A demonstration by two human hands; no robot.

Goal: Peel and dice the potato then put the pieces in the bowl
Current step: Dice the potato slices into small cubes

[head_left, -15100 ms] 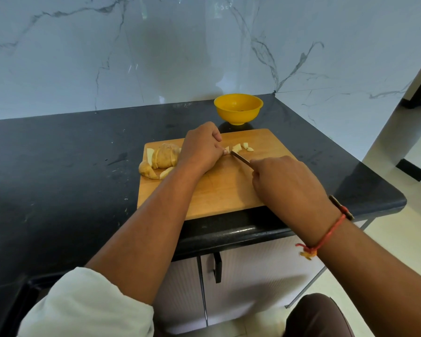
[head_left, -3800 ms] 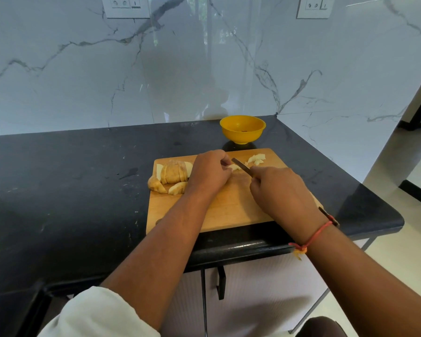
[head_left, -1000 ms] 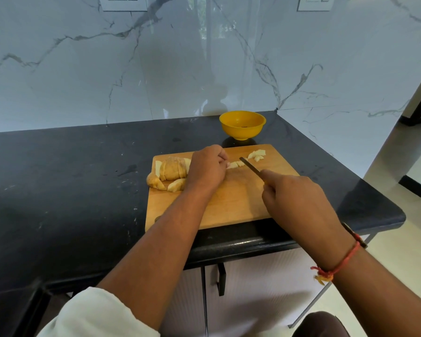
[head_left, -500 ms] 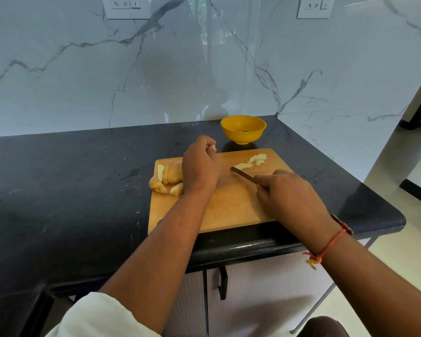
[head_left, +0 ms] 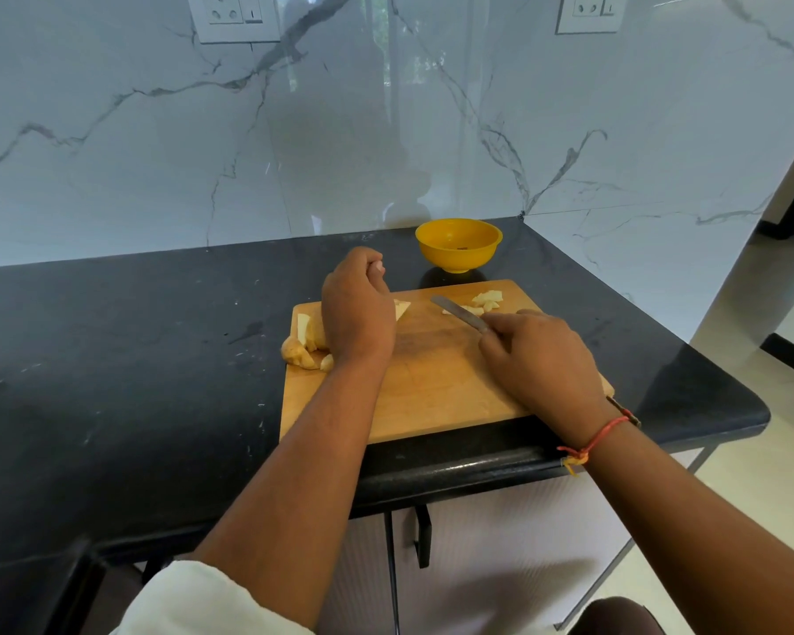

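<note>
Left of centre on the cutting board [head_left: 432,396], the left hand [head_left: 356,309] curls its fingers [head_left: 372,263] over a potato wedge [head_left: 402,308]; whether they grip it I cannot tell. Its tip points right toward the knife [head_left: 459,313], which the right hand [head_left: 542,355] grasps, blade aimed upper left.

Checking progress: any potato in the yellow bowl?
No potato in it: the bowl shows no pale pieces; the diced pieces lie on the cutting board.

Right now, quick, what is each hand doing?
Left hand: fingers curled; cannot tell whether it holds anything.
Right hand: closed round the knife.
</note>
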